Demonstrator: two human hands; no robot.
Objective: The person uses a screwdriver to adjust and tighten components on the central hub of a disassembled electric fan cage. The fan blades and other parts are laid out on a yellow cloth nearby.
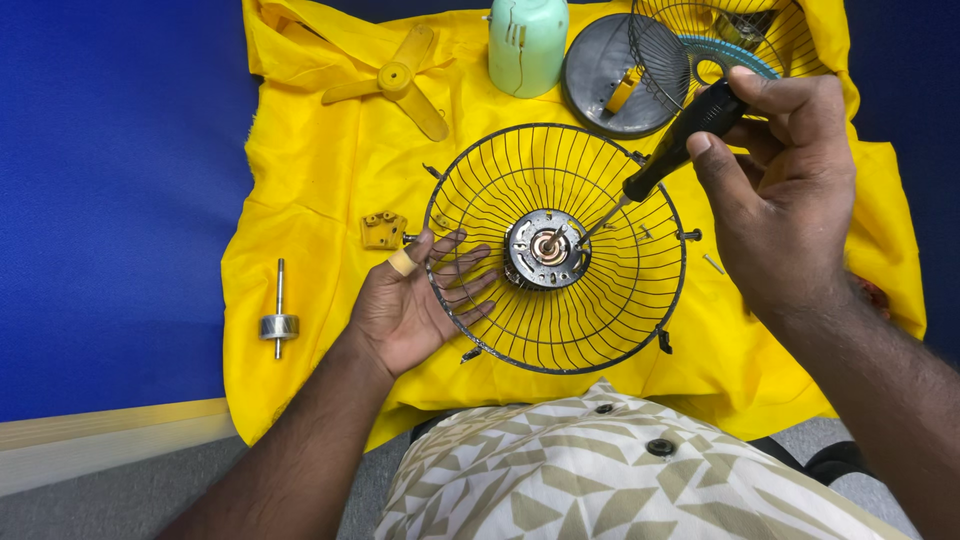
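A black wire fan guard (pixel 600 330) lies on a yellow cloth (pixel 310 190), with a round metal motor plate (pixel 545 250) at its centre. My left hand (pixel 420 300) lies palm up under the guard's left rim, fingers spread through the wires, a bandage on the thumb. My right hand (pixel 785 190) grips a black-handled screwdriver (pixel 680 145), whose metal tip reaches the motor plate's right edge.
A yellow fan blade (pixel 395 80) lies at the back left. A pale green housing (pixel 527 45), a grey round base (pixel 605 75) and a second wire guard (pixel 740 40) sit at the back. A small yellow bracket (pixel 383 230) and a metal rotor shaft (pixel 279 325) lie left.
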